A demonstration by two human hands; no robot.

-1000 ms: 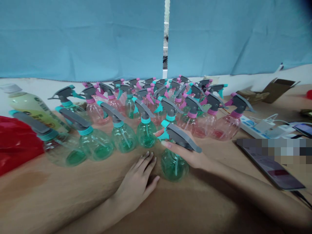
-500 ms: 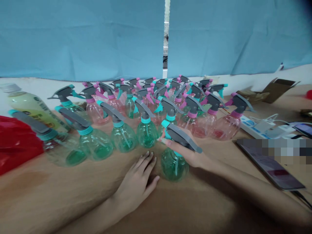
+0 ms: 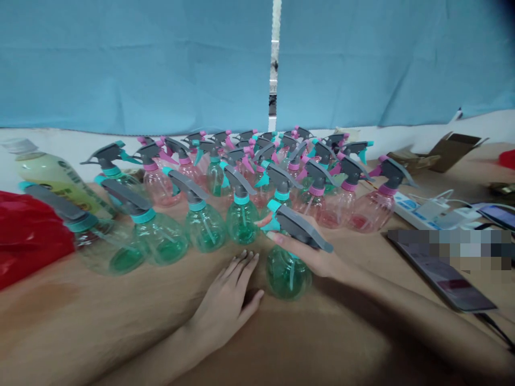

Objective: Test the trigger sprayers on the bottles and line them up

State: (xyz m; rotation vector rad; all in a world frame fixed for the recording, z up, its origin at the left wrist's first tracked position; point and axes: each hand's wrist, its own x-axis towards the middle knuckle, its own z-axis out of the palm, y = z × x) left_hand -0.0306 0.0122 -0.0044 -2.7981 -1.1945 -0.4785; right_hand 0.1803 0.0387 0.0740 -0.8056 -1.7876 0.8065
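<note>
While your right hand (image 3: 316, 257) is wrapping round the neck of a clear green, round-bellied plastic spray bottle (image 3: 287, 279), your left hand (image 3: 225, 300) is lying palm down on the brown wooden tabletop (image 3: 132, 327), its fingers stretched out and holding nothing. The held bottle is standing between your two hands, its long axis running roughly upright; its turquoise nozzle (image 3: 274, 206) is pointing away from you and leftward above your right fingertips, and the grey trigger head (image 3: 300, 228) is sloping back over that hand. A narrow strip of wood is separating your left thumb from the bottle's belly. Just beyond your left fingertips, a row of clear green spray bottles (image 3: 242, 222) is bounding the space; well right of your right fingers, a flat dark phone (image 3: 446, 279) is lying, partly masked by pixelation. The head is hiding some right fingers, so I cannot tell how hard they are pressing. Farther pink plastic bottles (image 3: 163, 185) are overlapping, too crowded for counting.
</note>
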